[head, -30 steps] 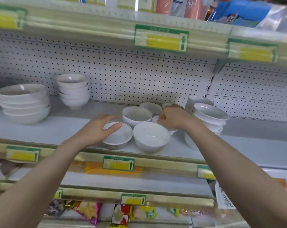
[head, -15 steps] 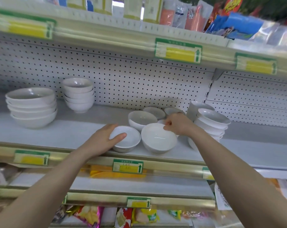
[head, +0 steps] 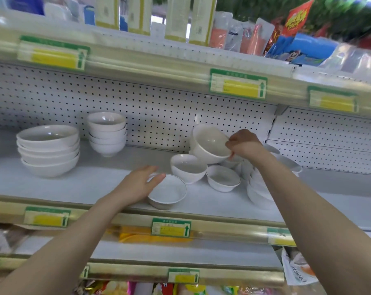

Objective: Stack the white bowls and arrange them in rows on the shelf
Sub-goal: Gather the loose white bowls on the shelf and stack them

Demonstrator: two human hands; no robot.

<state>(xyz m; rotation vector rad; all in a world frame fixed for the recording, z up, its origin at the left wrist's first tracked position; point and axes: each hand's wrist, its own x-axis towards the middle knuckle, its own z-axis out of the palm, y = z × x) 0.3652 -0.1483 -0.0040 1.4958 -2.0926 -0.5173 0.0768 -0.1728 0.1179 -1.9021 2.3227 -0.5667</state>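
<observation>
My right hand point(head: 243, 144) grips the rim of a white bowl point(head: 209, 144) and holds it tilted in the air above the shelf point(head: 95, 184). My left hand point(head: 139, 183) rests on the rim of a small white bowl point(head: 168, 191) near the shelf's front edge. Behind that one stand two loose bowls, one deeper point(head: 187, 168) and one shallow point(head: 223, 177). A leaning stack of bowls point(head: 259, 188) is partly hidden by my right forearm. At the left stand a stack of wide bowls point(head: 49, 150) and a stack of small deep bowls point(head: 107, 133).
A pegboard back wall point(head: 159, 107) closes the shelf behind. The upper shelf point(head: 180, 67) with price tags and packaged goods overhangs the bowls. Lower shelves with snack packets point(head: 163, 288) lie below. Bare shelf surface shows between the left stacks and the loose bowls.
My right hand has lifted a white bowl off the shelf and tilted it up. My left hand stays on the small front bowl. The camera has tilted upward.
</observation>
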